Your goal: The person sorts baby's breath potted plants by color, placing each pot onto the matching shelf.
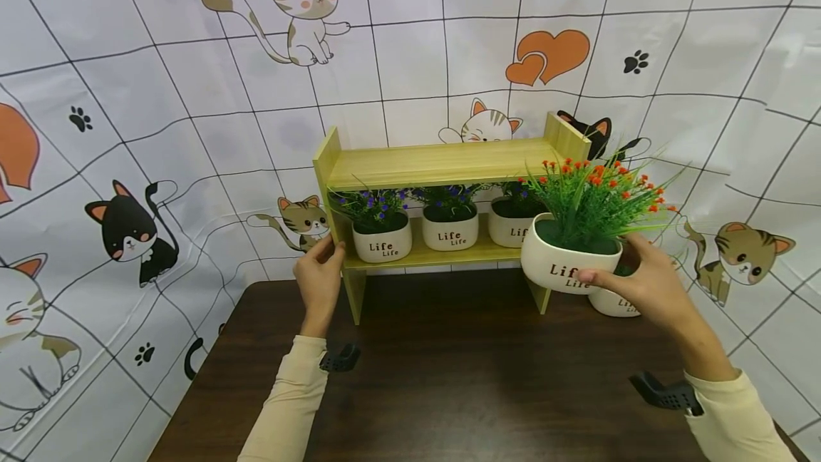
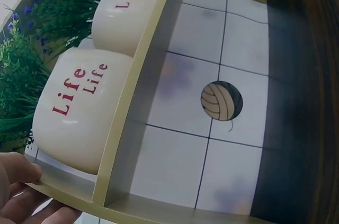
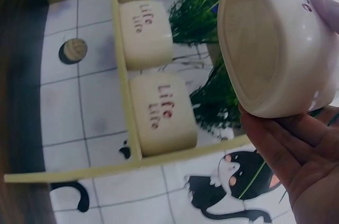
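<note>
My right hand holds a white flowerpot marked "Life", planted with orange-red flowers, in the air before the right end of a wooden shelf. The right wrist view shows the pot's underside, with thumb and fingers on its wall. My left hand pinches the shelf's left side panel at the middle board, thumb inside and fingers outside. On that board stand three white pots with purple flowers: a left pot, a middle pot and a right pot, partly hidden by the held pot.
Another white pot stands on the dark wooden table, right of the shelf and mostly hidden behind the held pot and my right hand. A wall covering with cartoon cats rises behind the shelf.
</note>
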Action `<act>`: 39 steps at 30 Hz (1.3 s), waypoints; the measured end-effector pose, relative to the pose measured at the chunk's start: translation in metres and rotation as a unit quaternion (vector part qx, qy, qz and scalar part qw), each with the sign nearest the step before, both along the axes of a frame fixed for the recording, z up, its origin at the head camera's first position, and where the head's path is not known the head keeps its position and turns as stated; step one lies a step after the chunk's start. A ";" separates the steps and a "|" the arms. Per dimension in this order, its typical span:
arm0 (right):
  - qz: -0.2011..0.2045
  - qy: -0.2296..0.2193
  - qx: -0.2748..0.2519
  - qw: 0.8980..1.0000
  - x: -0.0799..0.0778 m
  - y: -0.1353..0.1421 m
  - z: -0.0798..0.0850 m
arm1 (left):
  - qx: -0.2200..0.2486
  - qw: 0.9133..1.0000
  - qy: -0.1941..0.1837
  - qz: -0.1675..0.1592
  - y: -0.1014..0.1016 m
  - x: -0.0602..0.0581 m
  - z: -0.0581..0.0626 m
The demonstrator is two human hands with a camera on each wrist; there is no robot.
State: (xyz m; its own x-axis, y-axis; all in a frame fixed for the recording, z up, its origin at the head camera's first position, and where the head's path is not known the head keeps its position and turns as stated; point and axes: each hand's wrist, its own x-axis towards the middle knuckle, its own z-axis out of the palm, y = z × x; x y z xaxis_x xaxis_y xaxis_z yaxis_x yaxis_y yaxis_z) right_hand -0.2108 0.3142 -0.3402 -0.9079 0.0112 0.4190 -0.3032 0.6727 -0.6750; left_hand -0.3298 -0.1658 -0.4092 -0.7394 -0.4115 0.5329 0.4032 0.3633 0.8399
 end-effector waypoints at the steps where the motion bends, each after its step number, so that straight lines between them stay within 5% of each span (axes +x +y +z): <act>1: 0.003 0.003 -0.002 1.000 -0.001 -0.002 0.002 | -0.001 1.000 0.001 0.001 0.000 0.000 0.000; 32: 0.108 0.050 -0.029 0.993 -0.046 -0.071 0.080 | 0.004 1.000 0.005 -0.007 0.000 0.002 0.000; 39: 0.128 0.029 -0.033 0.991 -0.061 -0.088 0.097 | -0.003 1.000 0.002 0.002 0.002 0.003 0.001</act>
State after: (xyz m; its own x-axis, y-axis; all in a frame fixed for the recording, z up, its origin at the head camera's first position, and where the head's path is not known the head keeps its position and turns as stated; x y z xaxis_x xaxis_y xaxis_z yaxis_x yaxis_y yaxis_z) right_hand -0.2717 0.2264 -0.2434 -0.8589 -0.1877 0.4766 -0.4979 0.5242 -0.6908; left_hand -0.3268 -0.1634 -0.4080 -0.7355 -0.4120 0.5379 0.4047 0.3696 0.8364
